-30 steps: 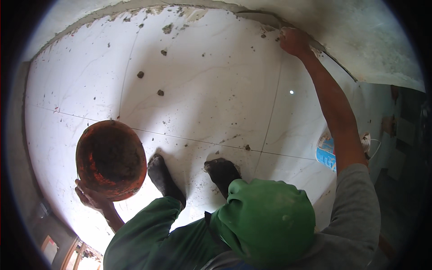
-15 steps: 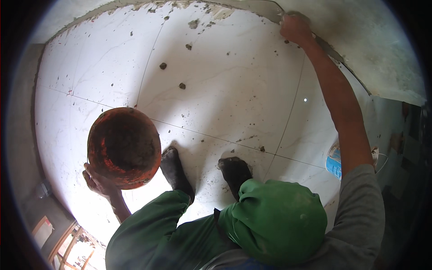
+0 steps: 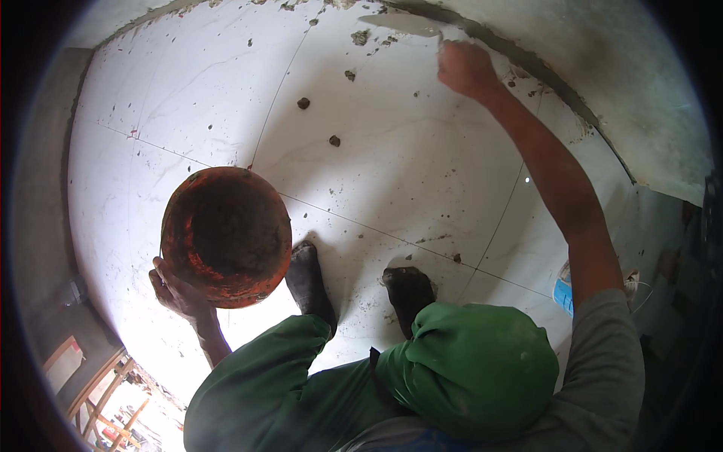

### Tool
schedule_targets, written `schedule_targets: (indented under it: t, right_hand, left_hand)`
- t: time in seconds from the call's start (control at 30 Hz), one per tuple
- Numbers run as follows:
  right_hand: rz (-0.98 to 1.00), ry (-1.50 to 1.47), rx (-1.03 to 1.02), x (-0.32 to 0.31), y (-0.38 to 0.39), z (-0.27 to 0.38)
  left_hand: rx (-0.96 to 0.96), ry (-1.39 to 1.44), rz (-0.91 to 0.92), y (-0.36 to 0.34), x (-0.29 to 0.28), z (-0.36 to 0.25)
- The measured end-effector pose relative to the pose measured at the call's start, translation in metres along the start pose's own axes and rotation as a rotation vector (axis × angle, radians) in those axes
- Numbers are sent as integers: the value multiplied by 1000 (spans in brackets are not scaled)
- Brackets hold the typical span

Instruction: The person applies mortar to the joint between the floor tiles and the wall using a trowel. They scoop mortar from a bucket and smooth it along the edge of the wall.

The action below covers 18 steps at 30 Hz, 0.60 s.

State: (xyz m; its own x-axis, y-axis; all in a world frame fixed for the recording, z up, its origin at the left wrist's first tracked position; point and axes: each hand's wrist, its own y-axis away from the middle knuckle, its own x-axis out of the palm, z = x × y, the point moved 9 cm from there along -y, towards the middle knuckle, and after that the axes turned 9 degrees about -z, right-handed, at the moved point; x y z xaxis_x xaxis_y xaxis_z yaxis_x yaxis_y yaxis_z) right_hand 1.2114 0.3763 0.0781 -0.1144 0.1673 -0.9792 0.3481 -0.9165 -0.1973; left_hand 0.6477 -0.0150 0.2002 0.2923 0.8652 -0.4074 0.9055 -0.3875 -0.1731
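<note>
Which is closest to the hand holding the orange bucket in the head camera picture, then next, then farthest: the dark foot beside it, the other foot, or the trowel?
From the left hand:
1. Dark foot, just right of the orange bucket.
2. Other foot, farther right.
3. Trowel, at the top by the wall, in the right hand.

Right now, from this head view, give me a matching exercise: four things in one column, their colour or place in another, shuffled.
Things:
1. bowl
2. trowel
3. left hand
4. mortar lumps

Descriptions:
A. scattered on the white floor tiles
B. in the right hand, at the joint by the wall
C. round, orange, dirty inside
D. under the bowl's rim

Pairs: 1-C, 2-B, 3-D, 4-A
</note>
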Motion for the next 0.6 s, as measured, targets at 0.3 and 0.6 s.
schedule_targets:
  t: [0.3,0.6]
  right_hand:
    - [-39,-48,-8,-2,-25,42]
    - [-10,-19,185,17,-78,-11]
  left_hand:
    - [60,-123,-12,3,10,-13]
    - [113,-114,42,13,37,-40]
